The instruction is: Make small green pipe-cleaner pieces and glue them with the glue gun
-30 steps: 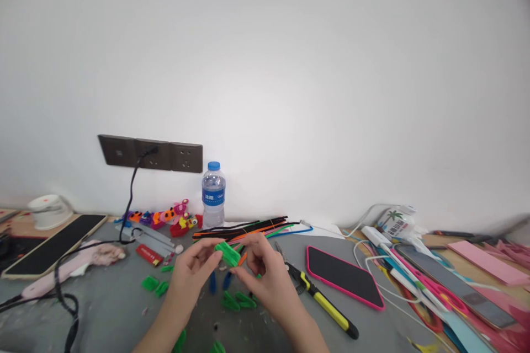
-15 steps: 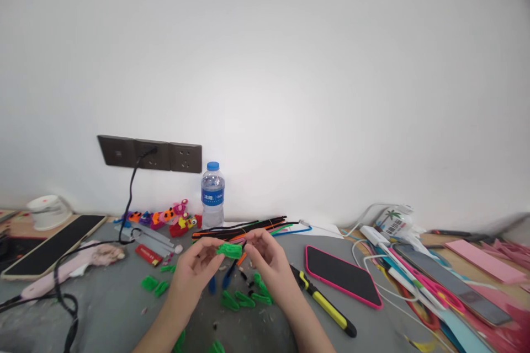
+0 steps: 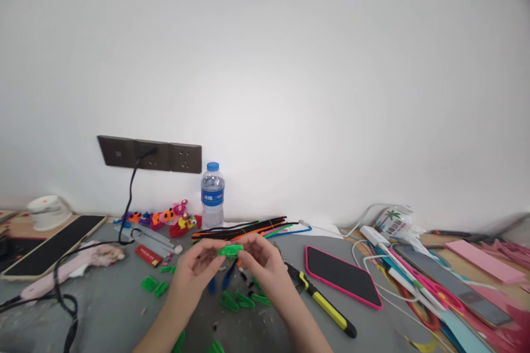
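A folded green pipe cleaner piece (image 3: 230, 251) is pinched between both hands above the grey mat. My left hand (image 3: 196, 265) has thumb and fingers closed on its left end. On its right end, my right hand (image 3: 261, 258) grips it with thumb and fingertips. Beneath and around the hands lie several similar green pieces (image 3: 244, 300), with two more green pieces (image 3: 154, 285) beside my left wrist. Behind the hands, a bundle of black and orange pipe cleaners (image 3: 248, 227) rests near the wall. Yellow-and-black pliers (image 3: 327, 309) lie right of my right forearm, their jaws partly hidden.
A water bottle (image 3: 212, 198) stands against the wall beside colourful fuzzy figures (image 3: 165, 216). A pink-edged phone (image 3: 343, 276) lies right. At left are a pink hot-glue gun (image 3: 58, 273), a black cord (image 3: 129, 193) and a red box (image 3: 148, 255). Scissors (image 3: 443, 292) lie far right.
My right hand has moved slightly left and now pinches the right end of the green piece, which earlier only my left hand held. The piece has shifted a little right.
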The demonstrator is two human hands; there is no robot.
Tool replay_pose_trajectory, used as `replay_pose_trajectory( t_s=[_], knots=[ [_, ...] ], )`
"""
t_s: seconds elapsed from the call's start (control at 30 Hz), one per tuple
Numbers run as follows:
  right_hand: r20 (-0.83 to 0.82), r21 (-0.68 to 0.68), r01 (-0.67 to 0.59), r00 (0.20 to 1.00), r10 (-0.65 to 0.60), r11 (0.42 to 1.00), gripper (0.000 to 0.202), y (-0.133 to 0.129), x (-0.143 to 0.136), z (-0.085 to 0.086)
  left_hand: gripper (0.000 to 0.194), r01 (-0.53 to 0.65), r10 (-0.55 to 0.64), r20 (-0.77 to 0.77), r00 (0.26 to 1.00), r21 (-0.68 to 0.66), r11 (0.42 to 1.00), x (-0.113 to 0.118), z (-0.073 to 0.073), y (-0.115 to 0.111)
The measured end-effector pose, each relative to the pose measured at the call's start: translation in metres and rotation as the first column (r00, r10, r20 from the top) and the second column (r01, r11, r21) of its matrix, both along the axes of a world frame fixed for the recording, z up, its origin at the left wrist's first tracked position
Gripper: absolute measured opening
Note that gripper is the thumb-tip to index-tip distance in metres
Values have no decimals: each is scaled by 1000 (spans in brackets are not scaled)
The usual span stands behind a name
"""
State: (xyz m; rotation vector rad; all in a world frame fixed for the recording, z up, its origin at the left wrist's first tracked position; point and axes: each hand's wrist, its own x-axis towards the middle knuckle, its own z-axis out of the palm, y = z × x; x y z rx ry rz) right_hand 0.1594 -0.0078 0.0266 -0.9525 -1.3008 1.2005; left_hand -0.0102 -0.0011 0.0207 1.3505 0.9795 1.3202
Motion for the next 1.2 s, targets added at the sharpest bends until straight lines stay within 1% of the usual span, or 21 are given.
replay_pose_trajectory(
  t_s=[0.27,0.4,0.57,0.7,0.83,0.93,1.07,1.13,1.2],
  knots=[
    [40,5,16,999,-16,1000,31,0,1,0,16,3,-3,9,1000,18,1000,-1,-3,0],
    [65,20,38,997,-39,999,29,0,1,0,17,4,-3,-39,999,21,1000,-1,-5,2],
    [113,12,66,991,-67,998,28,0,0,3,19,-27,26,-90,996,-4,1000,-1,-3,2],
    [124,3,82,989,-81,997,29,1,0,1,20,-42,42,-108,993,7,999,0,-4,2],
    [115,-7,87,990,-86,996,30,2,1,-1,24,-22,23,-111,994,6,1000,0,-7,2],
    [110,-1,82,991,-81,997,26,2,0,-3,24,-54,54,-103,993,0,999,1,-7,0],
    [128,37,94,987,-98,995,19,2,-1,-4,22,-118,117,-102,988,-2,993,4,-4,-3],
    [140,48,98,985,-104,994,17,1,-2,-3,22,-123,123,-111,986,7,992,4,-3,-3],
    [152,49,101,983,-107,994,16,1,-3,-2,21,-95,95,-129,987,9,995,2,-3,-2]
  ],
)
